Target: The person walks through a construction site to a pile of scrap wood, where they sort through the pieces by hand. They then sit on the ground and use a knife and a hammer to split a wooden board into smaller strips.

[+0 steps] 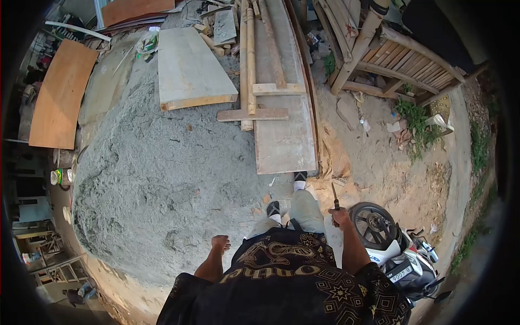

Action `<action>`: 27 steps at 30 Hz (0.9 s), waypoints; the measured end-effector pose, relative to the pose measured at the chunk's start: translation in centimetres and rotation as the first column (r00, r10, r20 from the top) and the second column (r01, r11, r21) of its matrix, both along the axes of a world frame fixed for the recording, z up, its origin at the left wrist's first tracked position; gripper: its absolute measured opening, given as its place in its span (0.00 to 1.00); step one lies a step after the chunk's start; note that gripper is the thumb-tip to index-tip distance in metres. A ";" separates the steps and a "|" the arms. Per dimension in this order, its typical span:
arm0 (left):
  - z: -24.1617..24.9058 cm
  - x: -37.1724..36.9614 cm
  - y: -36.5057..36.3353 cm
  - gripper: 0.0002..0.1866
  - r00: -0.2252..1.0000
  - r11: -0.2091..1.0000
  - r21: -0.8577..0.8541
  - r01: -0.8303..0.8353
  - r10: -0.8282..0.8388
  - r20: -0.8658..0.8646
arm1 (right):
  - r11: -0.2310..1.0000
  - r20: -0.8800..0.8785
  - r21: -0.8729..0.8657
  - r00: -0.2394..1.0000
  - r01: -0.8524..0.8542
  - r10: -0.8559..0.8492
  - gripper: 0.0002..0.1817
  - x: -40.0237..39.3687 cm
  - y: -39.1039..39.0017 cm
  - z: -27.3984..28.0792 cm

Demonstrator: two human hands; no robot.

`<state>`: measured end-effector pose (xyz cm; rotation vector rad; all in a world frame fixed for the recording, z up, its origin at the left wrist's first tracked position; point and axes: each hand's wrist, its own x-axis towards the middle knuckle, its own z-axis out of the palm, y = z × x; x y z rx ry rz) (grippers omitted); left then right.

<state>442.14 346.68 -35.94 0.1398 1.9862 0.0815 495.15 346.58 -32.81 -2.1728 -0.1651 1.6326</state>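
My right hand is wrapped round the dark handle of a slim, narrow-bladed tool. Its blade points forward, away from me; whether it is a knife or a screwdriver I cannot make out. My left hand hangs at my other side with its fingers curled in, and nothing shows in it. Below that hand spreads a wide heap of grey sand. Just ahead of my feet lies a long, pale, dusty board, with bamboo poles and a crosspiece of wood along its left side.
A motorcycle is close by on my right. A grey-topped panel lies on the sand, and a brown board is farther left. At the back right stands a bamboo bench, with weeds and rubble near it.
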 end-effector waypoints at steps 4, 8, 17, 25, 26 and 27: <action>0.7 2.4 -2.9 0.13 0.990 0.985 -0.095 -0.143 0.143 -0.002 | 0.998 -0.021 0.041 0.998 -0.051 0.052 0.11 3.0 6.8 -0.6; 3.2 7.0 2.2 0.12 0.997 0.996 0.092 0.016 -0.023 0.069 | 0.981 -0.036 0.002 0.981 -0.192 0.192 0.12 5.4 10.8 -1.0; 11.7 12.9 24.7 0.17 0.996 0.701 0.708 -0.083 0.028 0.090 | 0.933 0.017 -0.169 0.945 -0.318 0.326 0.14 9.3 16.8 -0.9; 12.1 -4.8 47.5 0.39 0.678 0.481 0.705 0.522 0.268 -0.684 | 0.953 0.160 -0.067 0.940 -0.294 0.302 0.14 7.8 16.6 2.7; 11.6 -6.4 49.9 0.41 0.761 0.529 0.750 0.397 0.266 -0.591 | 0.953 0.169 -0.072 0.938 -0.293 0.301 0.14 7.2 16.0 3.0; 11.0 -7.5 51.7 0.44 0.830 0.577 0.773 0.265 0.273 -0.487 | 0.934 0.191 -0.086 0.914 -0.348 0.358 0.13 6.7 15.4 3.8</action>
